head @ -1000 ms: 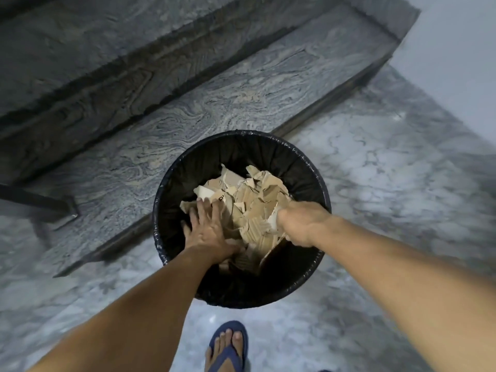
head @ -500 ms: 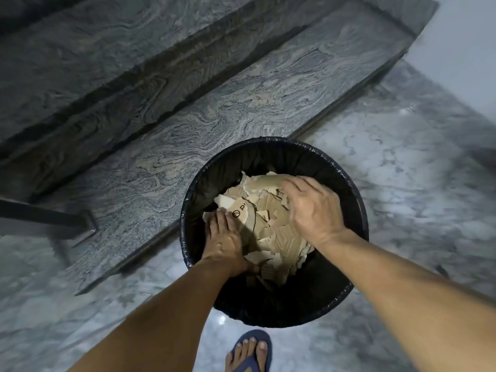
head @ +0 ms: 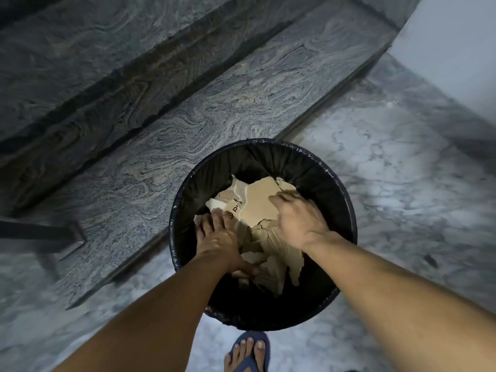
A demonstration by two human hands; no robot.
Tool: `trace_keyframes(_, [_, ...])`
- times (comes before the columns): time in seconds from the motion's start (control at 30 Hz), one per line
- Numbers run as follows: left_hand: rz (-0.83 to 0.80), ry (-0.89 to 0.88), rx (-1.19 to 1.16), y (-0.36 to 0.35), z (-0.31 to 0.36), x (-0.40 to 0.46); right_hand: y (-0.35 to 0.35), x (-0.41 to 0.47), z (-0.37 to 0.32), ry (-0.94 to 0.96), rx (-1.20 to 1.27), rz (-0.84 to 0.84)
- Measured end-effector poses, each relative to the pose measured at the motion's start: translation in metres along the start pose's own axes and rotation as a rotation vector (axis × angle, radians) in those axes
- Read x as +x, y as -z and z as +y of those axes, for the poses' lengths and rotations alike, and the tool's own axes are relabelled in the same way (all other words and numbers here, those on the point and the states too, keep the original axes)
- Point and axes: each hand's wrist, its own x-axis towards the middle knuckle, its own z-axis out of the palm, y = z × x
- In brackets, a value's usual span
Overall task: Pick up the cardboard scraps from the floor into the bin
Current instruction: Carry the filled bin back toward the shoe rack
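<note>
A round bin (head: 346, 210) lined with a black plastic bag stands on the marble floor, against the lowest stair step. It holds a heap of torn brown cardboard scraps (head: 259, 202). Both my hands are inside the bin, palms down on the heap. My left hand (head: 217, 237) lies flat on the left side with its fingers spread. My right hand (head: 298, 218) rests on the right side, fingers spread over a large flat piece. Neither hand grips anything.
Grey veined stone steps (head: 188, 108) rise at the back left. A white wall (head: 456, 49) stands at the top right. My foot in a blue flip-flop (head: 248, 353) is just in front of the bin. A small dark speck (head: 430, 260) lies on the floor at right.
My right hand has gone from a fist at the bin's right side to an open palm flat on the scraps. The view has shifted, so the bin sits further right and lower.
</note>
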Motion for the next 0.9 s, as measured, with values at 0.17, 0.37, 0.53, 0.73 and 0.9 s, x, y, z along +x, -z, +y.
trace_keyframes(0.17, [0.699,-0.070,0.063,0.044,-0.016,-0.024,0.039,-0.053,0.016,-0.201,0.036,0.537])
trace_keyframes(0.37, [0.303,0.306,-0.498,0.081,-0.035,-0.024,0.045,-0.090,0.027,-0.734,0.501,0.056])
trace_keyframes(0.53, [0.295,0.279,-0.483,0.098,-0.039,-0.021,0.043,-0.110,0.040,-0.800,0.562,0.125])
trace_keyframes(0.73, [0.292,0.202,-0.472,0.128,0.016,-0.052,0.064,-0.169,0.070,-0.966,0.714,0.223])
trace_keyframes(0.9, [0.301,0.055,-0.466,0.144,0.074,-0.101,0.089,-0.246,0.099,-1.095,0.833,0.342])
